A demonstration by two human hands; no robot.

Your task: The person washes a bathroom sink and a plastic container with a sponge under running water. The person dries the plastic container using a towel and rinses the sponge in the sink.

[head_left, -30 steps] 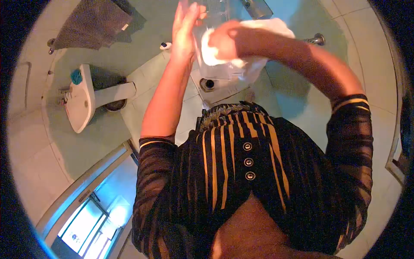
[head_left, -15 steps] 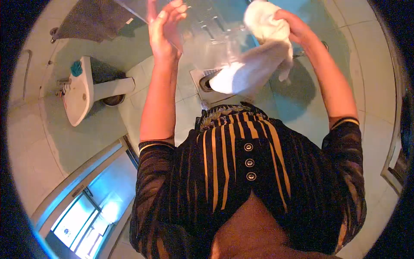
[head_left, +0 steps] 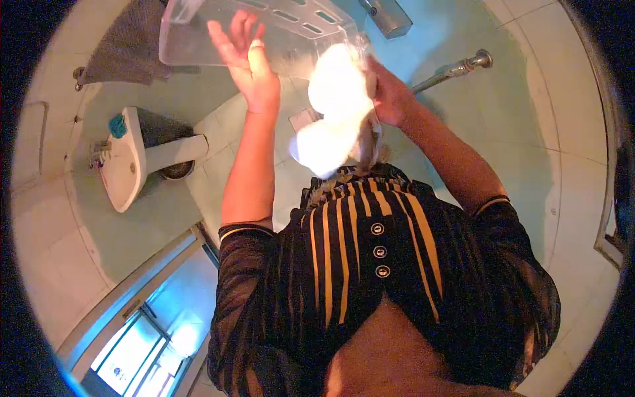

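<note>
A clear plastic basket [head_left: 291,40] with slots along its side is held up at the top of the view, tilted. My left hand [head_left: 248,66] supports it from the near side, fingers spread against the plastic. In my right hand [head_left: 390,92] is a white cloth [head_left: 340,86], pressed at the basket's right end. The cloth hangs down in bright, overexposed folds, and its lower part dangles above my striped top. My right fingertips are partly hidden behind the cloth and the basket.
A washbasin [head_left: 126,162] on a pedestal stands at left, with a teal cloth [head_left: 117,126] on its rim. A metal pipe [head_left: 456,69] sticks out from the wall at upper right. A grey towel [head_left: 126,46] hangs upper left. A doorway [head_left: 142,317] opens at lower left.
My right hand has moved left with the white cloth, bringing it to the basket. The basket has turned and shows its slotted side. The drain on the floor is now mostly covered.
</note>
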